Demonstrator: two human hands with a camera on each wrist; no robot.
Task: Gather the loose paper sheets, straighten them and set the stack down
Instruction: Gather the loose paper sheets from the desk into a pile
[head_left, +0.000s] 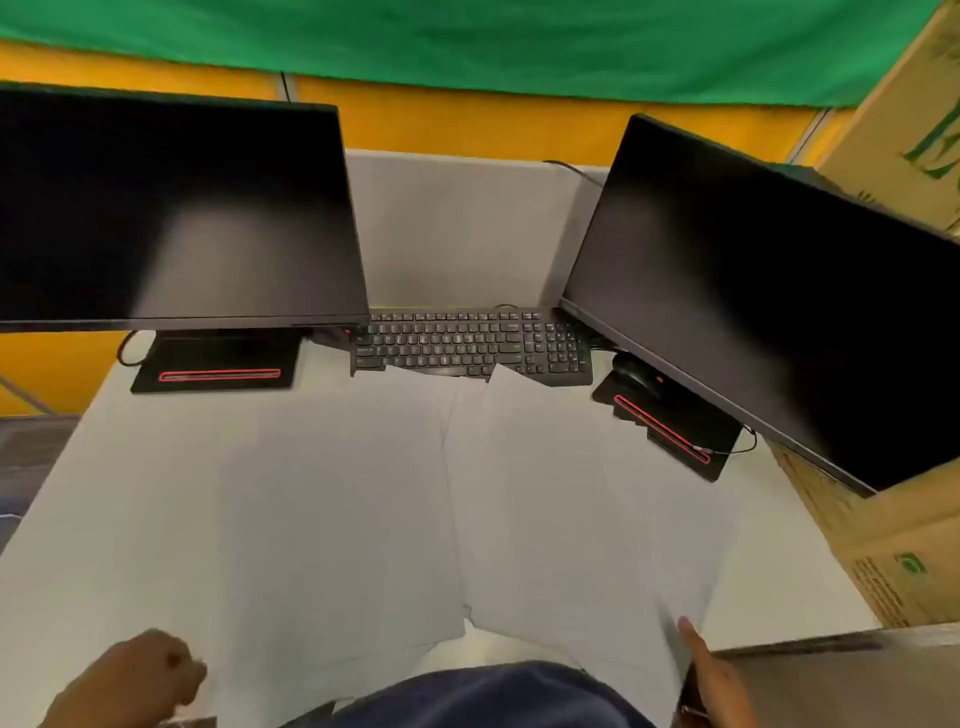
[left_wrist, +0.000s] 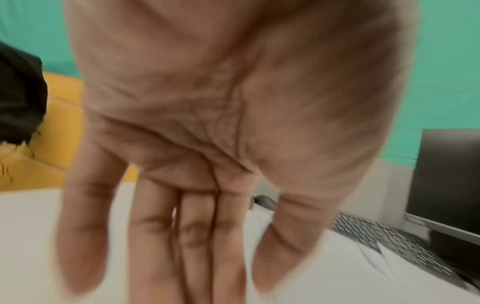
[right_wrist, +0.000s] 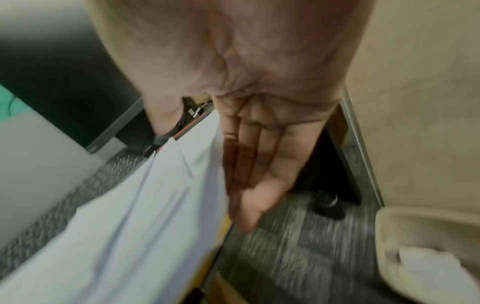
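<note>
Several paper sheets (head_left: 545, 493) | long axes seemingly toward keyboard (head_left: 467, 340); overlapping

I see white paper sheets (head_left: 545, 493) on pale grey tabletop (head_left: 156, 493), black keyboard (head_left: 467, 340) w/ white lettering, green backdrop (head_left: 467, 41), yellow wall (head_left: 467, 119).

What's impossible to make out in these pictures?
- How many paper sheets: white on a white desk, overlapping; head view.
- Left hand: its fingers are cut off at the head view's bottom edge; the wrist view is blurred.
- Whether the right hand touches the sheets: motion blur.
- Mouse: half hidden under the right monitor.
</note>
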